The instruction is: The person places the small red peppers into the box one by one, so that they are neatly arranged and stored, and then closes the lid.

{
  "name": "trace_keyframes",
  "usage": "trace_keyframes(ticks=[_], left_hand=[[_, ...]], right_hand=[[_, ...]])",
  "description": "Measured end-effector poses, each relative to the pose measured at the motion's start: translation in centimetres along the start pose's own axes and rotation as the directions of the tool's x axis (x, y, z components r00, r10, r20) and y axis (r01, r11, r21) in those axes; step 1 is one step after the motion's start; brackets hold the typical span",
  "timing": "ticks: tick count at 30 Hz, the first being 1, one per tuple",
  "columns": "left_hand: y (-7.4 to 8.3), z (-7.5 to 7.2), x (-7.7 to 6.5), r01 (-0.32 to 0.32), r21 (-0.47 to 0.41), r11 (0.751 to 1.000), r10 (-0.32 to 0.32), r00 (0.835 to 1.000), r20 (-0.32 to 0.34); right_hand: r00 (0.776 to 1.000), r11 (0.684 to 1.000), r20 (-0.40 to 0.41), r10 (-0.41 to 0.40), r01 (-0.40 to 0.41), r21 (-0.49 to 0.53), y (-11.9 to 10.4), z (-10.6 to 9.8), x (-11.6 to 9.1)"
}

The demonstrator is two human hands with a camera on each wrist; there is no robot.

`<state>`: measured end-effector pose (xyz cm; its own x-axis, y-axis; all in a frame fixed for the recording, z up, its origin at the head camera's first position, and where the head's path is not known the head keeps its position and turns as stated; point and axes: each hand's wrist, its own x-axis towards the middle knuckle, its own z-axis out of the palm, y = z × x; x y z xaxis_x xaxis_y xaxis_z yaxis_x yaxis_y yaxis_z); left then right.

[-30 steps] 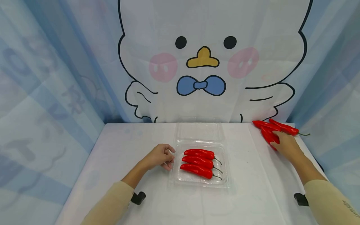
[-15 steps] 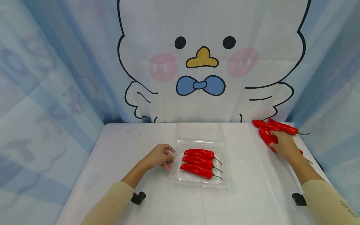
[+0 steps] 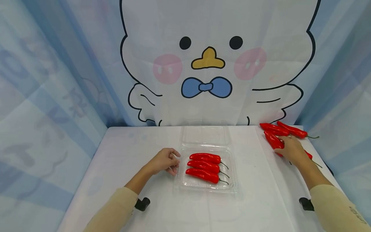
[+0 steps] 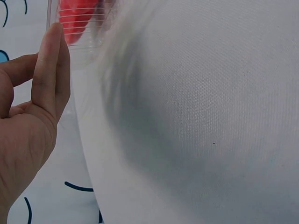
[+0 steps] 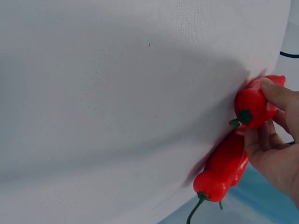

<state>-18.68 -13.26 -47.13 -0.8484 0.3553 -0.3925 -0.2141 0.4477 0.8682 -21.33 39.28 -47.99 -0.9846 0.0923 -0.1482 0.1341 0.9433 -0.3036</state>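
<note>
In the head view a clear plastic clamshell container [image 3: 207,190] lies with its lid [image 3: 205,135] folded back. Three red chili peppers [image 3: 204,166] rest side by side in it, stems to the right. My left hand [image 3: 163,161] is at the container's left side, fingers loosely bent; the left wrist view shows its fingertips right at the clear wall [image 4: 81,23]. At the table's far right corner, my right hand [image 3: 292,150] pinches a red chili pepper [image 5: 250,105] between thumb and fingers, its short green stem toward the right wrist camera.
Around the right hand lie more red peppers: one behind it [image 3: 273,129], another with its stem past the table edge [image 3: 292,130], and one partly hidden under the wrist [image 3: 309,155]. A printed curtain [image 3: 208,109] hangs along the back edge.
My right hand has drawn the pinched pepper slightly left, away from the other peppers. One pepper beneath the wrist has come into view. The left hand and container stay put.
</note>
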Motion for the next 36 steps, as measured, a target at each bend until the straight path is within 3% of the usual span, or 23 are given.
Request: trace_keyframes(ticks=[14, 36], left_hand=[[0.03, -0.08, -0.03, -0.001, 0.007, 1.000, 0.001, 1.000, 0.006], [-0.38, -0.07, 0.22, -0.007, -0.008, 1.000, 0.007, 1.000, 0.002]], right_hand=[[0.994, 0.991, 0.096, 0.052, -0.063, 0.121, 0.02, 0.44, -0.33], [0.999, 0.992, 0.033, 0.021, -0.025, 0.121, 0.05, 0.85, -0.79]])
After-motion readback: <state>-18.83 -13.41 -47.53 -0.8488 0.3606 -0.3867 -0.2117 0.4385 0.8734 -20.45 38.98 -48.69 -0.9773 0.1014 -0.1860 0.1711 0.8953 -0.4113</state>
